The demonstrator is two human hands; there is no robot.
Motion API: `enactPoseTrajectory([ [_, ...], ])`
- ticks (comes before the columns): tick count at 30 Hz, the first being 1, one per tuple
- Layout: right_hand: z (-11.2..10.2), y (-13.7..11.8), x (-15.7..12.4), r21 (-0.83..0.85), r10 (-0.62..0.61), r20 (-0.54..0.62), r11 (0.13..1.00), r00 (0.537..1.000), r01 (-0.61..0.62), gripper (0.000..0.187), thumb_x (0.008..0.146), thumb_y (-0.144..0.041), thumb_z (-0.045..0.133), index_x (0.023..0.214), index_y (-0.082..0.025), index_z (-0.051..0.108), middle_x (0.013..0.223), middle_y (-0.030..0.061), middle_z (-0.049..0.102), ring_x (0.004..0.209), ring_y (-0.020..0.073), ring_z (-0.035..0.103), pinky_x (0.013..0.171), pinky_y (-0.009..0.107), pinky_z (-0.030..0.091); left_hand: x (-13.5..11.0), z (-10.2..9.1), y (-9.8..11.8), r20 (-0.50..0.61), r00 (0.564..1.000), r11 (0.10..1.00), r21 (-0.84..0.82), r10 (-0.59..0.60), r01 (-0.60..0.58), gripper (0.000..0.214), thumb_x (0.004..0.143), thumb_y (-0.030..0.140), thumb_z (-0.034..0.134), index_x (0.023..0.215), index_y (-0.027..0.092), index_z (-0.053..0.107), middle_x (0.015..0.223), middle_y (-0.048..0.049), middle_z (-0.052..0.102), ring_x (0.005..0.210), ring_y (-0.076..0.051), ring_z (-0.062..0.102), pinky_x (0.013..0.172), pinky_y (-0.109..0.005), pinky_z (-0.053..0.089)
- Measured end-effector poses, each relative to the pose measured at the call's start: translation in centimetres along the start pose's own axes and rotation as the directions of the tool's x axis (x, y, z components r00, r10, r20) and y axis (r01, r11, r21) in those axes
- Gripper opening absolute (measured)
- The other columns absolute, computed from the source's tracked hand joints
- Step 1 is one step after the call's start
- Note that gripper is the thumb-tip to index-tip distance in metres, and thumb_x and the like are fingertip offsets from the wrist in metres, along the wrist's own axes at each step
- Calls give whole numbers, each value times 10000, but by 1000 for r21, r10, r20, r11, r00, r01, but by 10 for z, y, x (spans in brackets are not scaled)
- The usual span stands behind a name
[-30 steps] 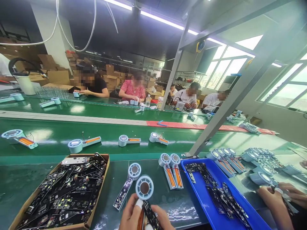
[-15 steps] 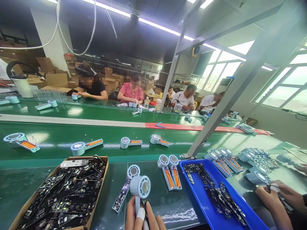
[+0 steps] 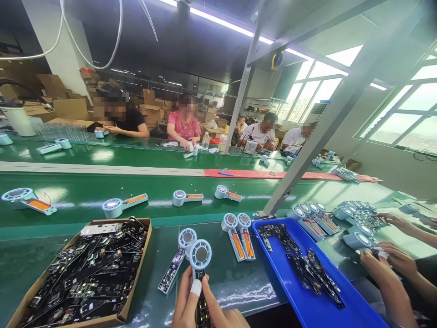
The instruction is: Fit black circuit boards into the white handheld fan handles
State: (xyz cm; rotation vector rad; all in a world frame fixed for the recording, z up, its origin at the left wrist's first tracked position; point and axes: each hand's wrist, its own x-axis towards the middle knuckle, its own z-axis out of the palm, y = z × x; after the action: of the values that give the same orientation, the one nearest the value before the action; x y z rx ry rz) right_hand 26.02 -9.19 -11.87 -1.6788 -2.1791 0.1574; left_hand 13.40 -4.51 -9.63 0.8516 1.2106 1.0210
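Low in the middle of the view, my left hand (image 3: 185,298) grips a light-blue handheld fan (image 3: 200,255) by its handle. White wrapping covers my left thumb. My right hand (image 3: 221,307) presses its fingers against the other side of the handle, on the black circuit board (image 3: 202,305) lying along it. The round fan head faces me. Just behind it lies another fan (image 3: 172,269) with a board in its handle. Two fans (image 3: 241,243) with orange cells in their handles lie to the right of my hands.
A cardboard box (image 3: 124,310) of black boards stands on the left, a blue tray (image 3: 290,298) of boards on the right. Several fans lie along the green belt (image 3: 164,214). A co-worker's hands (image 3: 385,269) work at the right. A metal post (image 3: 293,168) slants up behind the tray.
The fan in my hands has turned, its round face now towards me and more of the board in sight. Another hand has come in over the fans at the far right.
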Motion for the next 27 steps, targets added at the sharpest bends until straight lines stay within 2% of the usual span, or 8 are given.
enactPoseTrajectory([
  [4, 1, 6, -1, 232, 42, -40, 972, 998, -31, 685, 900, -290, 536, 1545, -267, 308, 604, -11, 658, 477, 157, 609, 516, 198, 474, -1, 0, 5, -19, 997, 997, -16, -80, 80, 517, 907, 537, 442, 1367, 306, 483, 1499, -30, 498, 1436, -266, 383, 1233, -466, 175],
  [7, -4, 4, 3, 510, 116, 42, 852, 992, -121, 745, 867, -430, 607, 1538, -299, 312, 633, -28, 650, 493, 147, 580, 525, 208, 463, 1, -2, 8, 3, 990, 989, -51, -142, 142, 573, 884, 579, 469, 1392, 313, 472, 1448, -38, 546, 1315, -276, 529, 1125, -433, 382],
  [11, -1, -8, 10, 853, 259, 133, 462, 957, -243, 926, 802, -596, 661, 1556, -283, 225, 740, -9, 665, 576, 152, 590, 570, 245, 457, 4, 1, 8, 149, 966, 921, -303, -209, 246, 817, 789, 628, 614, 1472, 256, 360, 1181, -82, 701, 1026, -260, 686, 770, -321, 558],
  [14, 9, -23, 15, 972, 342, 186, 73, 921, -223, 1038, 745, -668, 695, 1546, -244, 189, 749, -6, 640, 580, 130, 570, 573, 243, 418, 6, 4, 7, 115, 968, 913, -323, -222, 248, 901, 727, 648, 683, 1466, 235, 373, 1144, -84, 713, 1036, -258, 673, 756, -294, 546],
  [16, 14, -32, 17, 983, 395, 182, -74, 900, -166, 1042, 702, -659, 741, 1516, -244, 241, 792, 5, 642, 596, 122, 566, 575, 243, 402, 6, 5, 7, 84, 973, 930, -285, -216, 231, 879, 729, 657, 675, 1450, 232, 407, 1202, -89, 695, 1046, -250, 670, 773, -284, 541],
  [20, 18, -42, 20, 982, 490, 179, -147, 853, -121, 999, 704, -654, 741, 1498, -259, 281, 896, 36, 673, 601, 135, 596, 597, 273, 419, 5, 8, 11, 57, 978, 950, -232, -202, 210, 715, 820, 581, 605, 1434, 248, 452, 1280, -92, 670, 1009, -228, 696, 808, -288, 549],
  [24, 21, -36, 18, 984, 578, 170, -54, 798, -170, 978, 695, -720, 712, 1476, -265, 338, 1121, 82, 662, 523, 85, 560, 532, 250, 397, 8, 13, 20, 60, 982, 984, -11, -177, 178, 605, 901, 535, 475, 1416, 219, 488, 1249, -111, 698, 1082, -247, 683, 829, -317, 555],
  [27, 23, -22, 15, 970, 599, 181, 20, 780, -241, 979, 774, -756, 605, 1515, -196, 297, 822, 57, 703, 447, 102, 514, 474, 243, 371, 14, 12, 25, 94, 992, 953, 300, -79, 47, 498, 923, 487, 409, 1316, 244, 594, 1266, -79, 702, 1178, -248, 634, 934, -357, 516],
])
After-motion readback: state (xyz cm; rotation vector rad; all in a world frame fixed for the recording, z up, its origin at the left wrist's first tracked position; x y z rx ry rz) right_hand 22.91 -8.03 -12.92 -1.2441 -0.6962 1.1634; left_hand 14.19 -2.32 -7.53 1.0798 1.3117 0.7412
